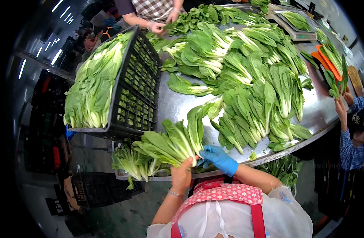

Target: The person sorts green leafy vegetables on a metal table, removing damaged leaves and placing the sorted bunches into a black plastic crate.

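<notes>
My bare left hand holds a bunch of leafy greens by the pale stem ends, leaves pointing up and left. Close beside it, my right hand in a blue glove has its fingers on the stem base of another leafy green. Both hands are over the near edge of a metal table. A large pile of loose greens covers much of the tabletop. A black plastic crate packed with greens stands tilted at the left. More greens lie at the near left edge.
A co-worker's hands are at the far side, by darker greens. Another person's hands hold leaves at the right. A scale and an orange tray sit on the far right. Dark crates stand on the floor.
</notes>
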Tool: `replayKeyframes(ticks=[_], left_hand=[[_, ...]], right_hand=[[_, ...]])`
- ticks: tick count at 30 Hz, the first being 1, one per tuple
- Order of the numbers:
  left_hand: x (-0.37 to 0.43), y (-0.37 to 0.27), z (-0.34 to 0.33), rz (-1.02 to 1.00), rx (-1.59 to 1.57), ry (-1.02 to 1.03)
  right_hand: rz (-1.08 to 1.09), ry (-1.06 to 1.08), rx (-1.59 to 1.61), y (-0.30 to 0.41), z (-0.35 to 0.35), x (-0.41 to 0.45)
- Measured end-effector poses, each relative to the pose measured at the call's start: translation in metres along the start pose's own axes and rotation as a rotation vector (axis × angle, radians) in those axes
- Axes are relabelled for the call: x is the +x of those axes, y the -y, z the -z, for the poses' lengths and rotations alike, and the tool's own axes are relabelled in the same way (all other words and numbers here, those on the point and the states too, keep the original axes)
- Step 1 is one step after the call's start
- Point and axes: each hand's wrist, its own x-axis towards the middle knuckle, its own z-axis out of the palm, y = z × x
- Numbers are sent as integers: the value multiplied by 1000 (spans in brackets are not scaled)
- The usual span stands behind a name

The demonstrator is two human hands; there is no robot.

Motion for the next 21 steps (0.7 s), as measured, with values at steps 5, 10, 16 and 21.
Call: replayKeyframes(ticks=[5,10,16,21], left_hand=[[6,9,9,19,-8,78],[9,-1,9,207,5,173],[19,-2,19,322,187,263],[13,15,18,315,85,168]], right_hand=[[269,-85,-400,6,-12,-1],[277,-64,-368,-4,-6,2],[332,-95,-634,2,-1,-1],[312,-9,-460,26,-11,-11]])
